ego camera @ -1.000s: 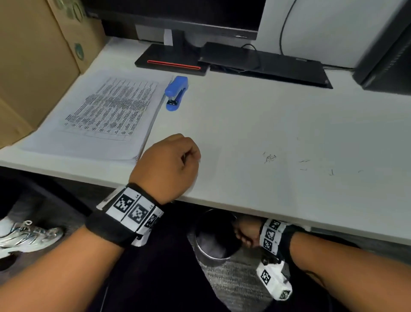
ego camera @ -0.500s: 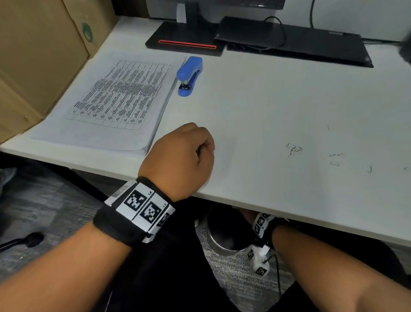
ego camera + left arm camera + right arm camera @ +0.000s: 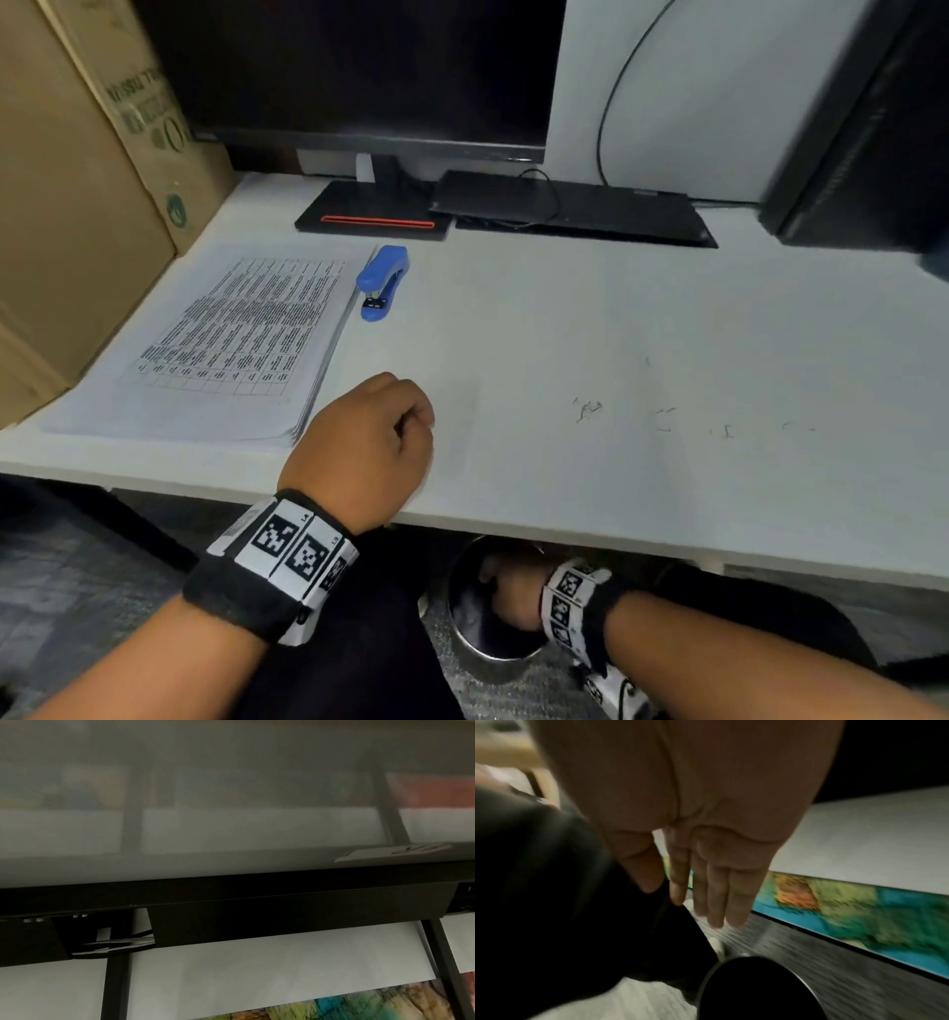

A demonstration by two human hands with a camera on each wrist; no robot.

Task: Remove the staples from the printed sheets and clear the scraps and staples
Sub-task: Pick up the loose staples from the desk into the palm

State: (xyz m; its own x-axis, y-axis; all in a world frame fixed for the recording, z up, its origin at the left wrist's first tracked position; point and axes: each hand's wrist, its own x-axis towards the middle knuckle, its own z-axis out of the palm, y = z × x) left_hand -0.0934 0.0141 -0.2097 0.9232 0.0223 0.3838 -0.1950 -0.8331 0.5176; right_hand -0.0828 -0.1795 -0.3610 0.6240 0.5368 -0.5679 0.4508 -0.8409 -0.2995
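My left hand rests as a closed fist on the white desk near its front edge; whether it holds anything is hidden. It lies just right of the stack of printed sheets. Loose staples and a few more staples lie scattered on the desk to the right. Under the desk, my right hand hangs over the mouth of a round metal bin. In the right wrist view its fingers are straight and empty above the bin.
A blue stapler lies beside the sheets' far right corner. A monitor stand and a black keyboard sit at the back. A cardboard box stands at the left, and a dark computer case at the right.
The head view has tilted up to show the monitor. My right hand stays at the bin under the desk edge. The left fist has not moved.
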